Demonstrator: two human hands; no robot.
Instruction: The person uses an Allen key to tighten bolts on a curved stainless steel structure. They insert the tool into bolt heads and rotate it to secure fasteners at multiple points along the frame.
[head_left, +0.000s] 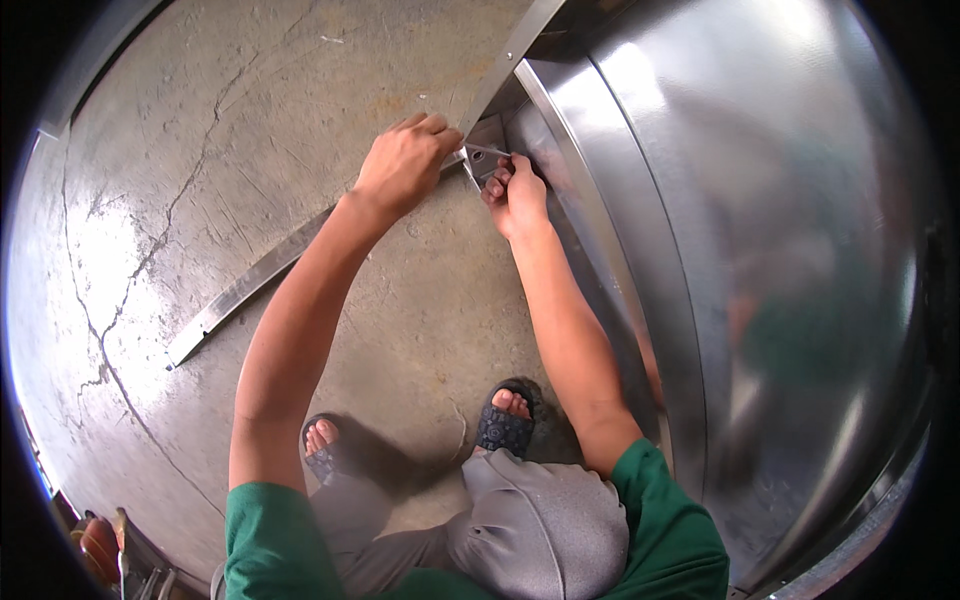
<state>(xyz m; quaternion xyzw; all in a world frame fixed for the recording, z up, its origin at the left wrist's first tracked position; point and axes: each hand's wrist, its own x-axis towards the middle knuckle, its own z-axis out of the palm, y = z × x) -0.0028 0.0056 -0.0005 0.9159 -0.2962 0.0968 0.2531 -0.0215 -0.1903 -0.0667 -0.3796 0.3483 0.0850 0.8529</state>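
A long metal bar [255,278] slants across the floor, running under my left forearm to a corner bracket [484,157] on a shiny sheet-metal unit. Over the bar's upper end my left hand [408,162] is closed, knuckles up; what lies inside its fingers is hidden. A thin, light-coloured metal rod [488,150] spans the small gap between both hands, in front of the bracket. My right hand [519,197] pinches the rod's right end between thumb and forefinger, its other fingers curled. A round hole shows in the bracket just below the rod.
On the right, the unit's large glossy panel [770,200] curves close beside my right arm, with a long raised flange [590,180] along it. A metal rail [510,60] extends upward from the corner. The concrete floor [170,120] is cracked. Assorted items [100,545] lie at lower left.
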